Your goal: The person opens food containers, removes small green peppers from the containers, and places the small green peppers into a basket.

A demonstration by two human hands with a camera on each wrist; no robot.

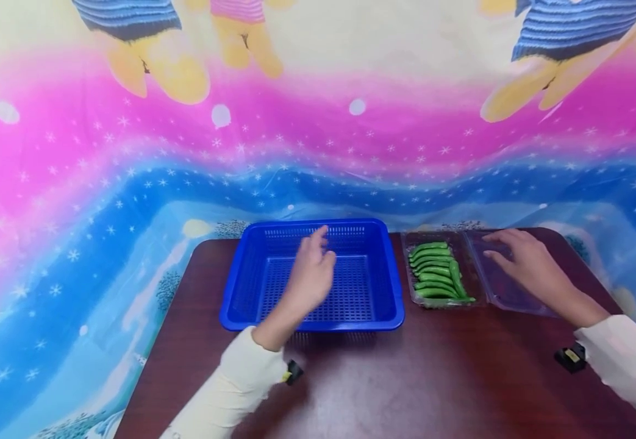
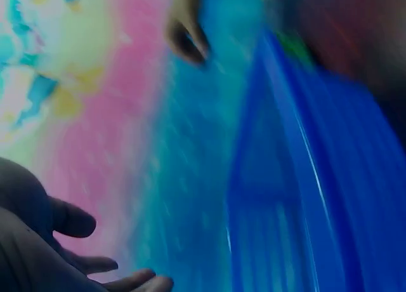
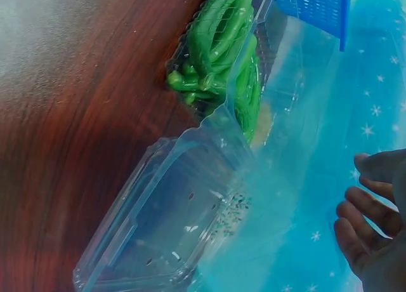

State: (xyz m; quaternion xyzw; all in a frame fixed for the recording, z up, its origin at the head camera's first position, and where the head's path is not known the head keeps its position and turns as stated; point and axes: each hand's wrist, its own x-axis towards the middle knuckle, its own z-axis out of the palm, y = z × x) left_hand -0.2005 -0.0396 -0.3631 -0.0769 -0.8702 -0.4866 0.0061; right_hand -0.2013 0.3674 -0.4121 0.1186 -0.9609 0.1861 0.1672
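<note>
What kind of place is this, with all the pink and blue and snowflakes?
It looks like a small indoor table set up for sorting food, though I can't be sure. A cartoon backdrop hangs behind the table, which holds a blue basket and long green vegetables.

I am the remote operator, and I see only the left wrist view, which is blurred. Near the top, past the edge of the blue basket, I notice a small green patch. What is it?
Observer: In the head view, it is a group of long green peppers lying in a clear plastic container, to the right of the blue basket.
Operator: Thank you. And the right hand, does it touch the lid of this container?
Observer: No. The right wrist view shows its fingers apart from the open lid, with the printed curtain visible between them.
</note>
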